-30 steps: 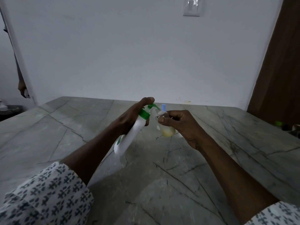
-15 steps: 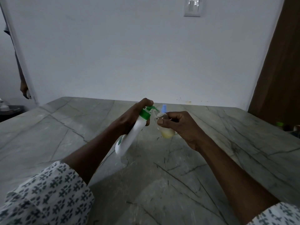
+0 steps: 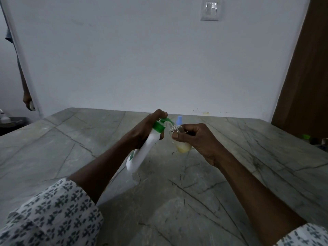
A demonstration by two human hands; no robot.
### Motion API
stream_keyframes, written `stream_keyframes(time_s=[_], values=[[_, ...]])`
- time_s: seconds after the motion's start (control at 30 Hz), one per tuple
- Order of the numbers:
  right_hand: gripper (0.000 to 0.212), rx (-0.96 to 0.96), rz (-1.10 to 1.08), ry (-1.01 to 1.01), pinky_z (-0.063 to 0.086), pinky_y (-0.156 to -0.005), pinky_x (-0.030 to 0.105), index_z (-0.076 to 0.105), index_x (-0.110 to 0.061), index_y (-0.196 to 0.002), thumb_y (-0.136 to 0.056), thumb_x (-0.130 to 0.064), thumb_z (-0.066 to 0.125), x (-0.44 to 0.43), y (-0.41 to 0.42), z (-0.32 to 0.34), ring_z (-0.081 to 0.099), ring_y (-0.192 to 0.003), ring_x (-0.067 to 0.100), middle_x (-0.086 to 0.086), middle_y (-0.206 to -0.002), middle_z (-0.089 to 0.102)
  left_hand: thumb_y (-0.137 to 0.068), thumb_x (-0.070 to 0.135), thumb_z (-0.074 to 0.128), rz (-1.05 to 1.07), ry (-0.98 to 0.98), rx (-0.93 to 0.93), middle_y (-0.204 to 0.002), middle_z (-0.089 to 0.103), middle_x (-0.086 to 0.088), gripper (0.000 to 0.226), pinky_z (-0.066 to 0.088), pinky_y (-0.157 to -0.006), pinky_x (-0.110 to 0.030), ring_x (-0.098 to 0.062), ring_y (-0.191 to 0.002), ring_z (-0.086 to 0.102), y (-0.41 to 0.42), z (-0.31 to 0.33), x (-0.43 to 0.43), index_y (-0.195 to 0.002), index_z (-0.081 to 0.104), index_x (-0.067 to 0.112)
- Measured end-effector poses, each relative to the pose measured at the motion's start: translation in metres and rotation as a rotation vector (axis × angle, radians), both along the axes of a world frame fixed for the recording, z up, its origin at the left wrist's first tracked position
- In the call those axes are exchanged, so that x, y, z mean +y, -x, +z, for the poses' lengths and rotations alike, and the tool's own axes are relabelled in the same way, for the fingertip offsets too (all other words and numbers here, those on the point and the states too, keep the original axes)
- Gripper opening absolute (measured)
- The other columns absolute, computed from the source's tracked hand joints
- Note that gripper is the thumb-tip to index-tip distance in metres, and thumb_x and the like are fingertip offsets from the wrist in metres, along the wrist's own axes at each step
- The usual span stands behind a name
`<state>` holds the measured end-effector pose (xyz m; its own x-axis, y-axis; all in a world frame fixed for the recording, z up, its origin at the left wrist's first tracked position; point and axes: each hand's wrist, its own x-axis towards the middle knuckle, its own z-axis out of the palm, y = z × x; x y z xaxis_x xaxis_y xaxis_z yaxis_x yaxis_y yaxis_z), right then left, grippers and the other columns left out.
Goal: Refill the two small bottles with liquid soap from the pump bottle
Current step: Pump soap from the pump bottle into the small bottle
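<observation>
My left hand (image 3: 142, 132) grips the white pump bottle (image 3: 143, 153) near its green collar, tilted with the base toward me, a finger on top of the green pump head (image 3: 165, 120). The green nozzle points into the open neck of a small clear bottle (image 3: 181, 144) that my right hand (image 3: 197, 141) holds by thumb and fingers. Pale yellow soap fills the small bottle's lower part. Behind the two hands a light blue cap (image 3: 179, 119) shows; what it sits on is hidden.
Both hands are held above a grey marbled stone table (image 3: 71, 157) that runs back to a white wall. A brown door stands at the right. Small green and metal objects (image 3: 307, 137) sit at the table's far right edge. A person's hand (image 3: 28, 102) hangs at far left.
Both hands with the two bottles have shifted slightly in the view; the nozzle stays at the small bottle's neck. The grips are the same.
</observation>
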<state>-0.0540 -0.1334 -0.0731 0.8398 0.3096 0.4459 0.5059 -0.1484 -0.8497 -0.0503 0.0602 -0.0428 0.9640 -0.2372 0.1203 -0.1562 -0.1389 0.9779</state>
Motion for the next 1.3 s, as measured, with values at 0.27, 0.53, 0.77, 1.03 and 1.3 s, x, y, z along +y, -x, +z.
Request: stream_keyframes(time_s=[0.27,0.53,0.77,1.03,1.3], values=[[0.019,-0.013,-0.008,-0.046,0.054,-0.088,0.033,0.076,-0.018,-0.103,-0.084,-0.019,0.074,-0.0005,0.0003,0.0035,0.071,-0.093,0.017,-0.001,-0.099,0.077,-0.077,0.065,0.050,-0.036,-0.008,-0.005,-0.062,0.058,-0.012,0.056,0.040,-0.043,-0.022,-0.018,-0.045,0.050,-0.0025,0.0002,0.0020,-0.074,0.063,0.011],[0.020,-0.008,-0.005,-0.021,0.055,-0.084,0.038,0.077,-0.013,-0.103,-0.084,-0.020,0.075,-0.0001,-0.0013,0.0009,0.071,-0.088,0.019,0.003,-0.094,0.078,-0.089,0.051,0.047,-0.028,0.026,0.004,-0.060,0.056,-0.011,0.044,0.038,-0.040,-0.021,-0.016,-0.042,0.049,-0.0025,-0.0009,0.0014,-0.076,0.056,0.010],[0.015,-0.014,0.019,-0.031,0.054,-0.076,0.021,0.077,-0.015,-0.099,-0.084,-0.015,0.074,0.0011,0.0003,0.0007,0.069,-0.082,0.005,-0.006,-0.087,0.077,-0.077,0.057,0.051,-0.027,0.025,-0.003,-0.062,0.057,-0.013,0.048,0.038,-0.044,-0.023,-0.019,-0.045,0.048,-0.0040,-0.0019,0.0022,-0.076,0.057,0.009],[0.015,-0.022,0.005,-0.048,0.053,-0.078,0.024,0.077,-0.019,-0.099,-0.084,-0.017,0.074,-0.0001,0.0011,0.0030,0.069,-0.083,0.009,-0.002,-0.092,0.078,-0.077,0.058,0.052,-0.037,0.039,-0.004,-0.060,0.057,-0.013,0.048,0.039,-0.042,-0.022,-0.019,-0.043,0.049,-0.0049,-0.0019,0.0011,-0.074,0.059,0.011],[0.017,-0.037,0.007,0.010,0.049,-0.065,0.014,0.077,-0.008,-0.099,-0.084,-0.016,0.074,-0.0012,0.0014,0.0032,0.065,-0.072,0.003,-0.005,-0.082,0.074,-0.075,0.055,0.053,-0.021,0.016,0.017,-0.061,0.057,-0.013,0.044,0.036,-0.046,-0.025,-0.020,-0.045,0.045,-0.0075,-0.0028,0.0022,-0.066,0.059,0.013]])
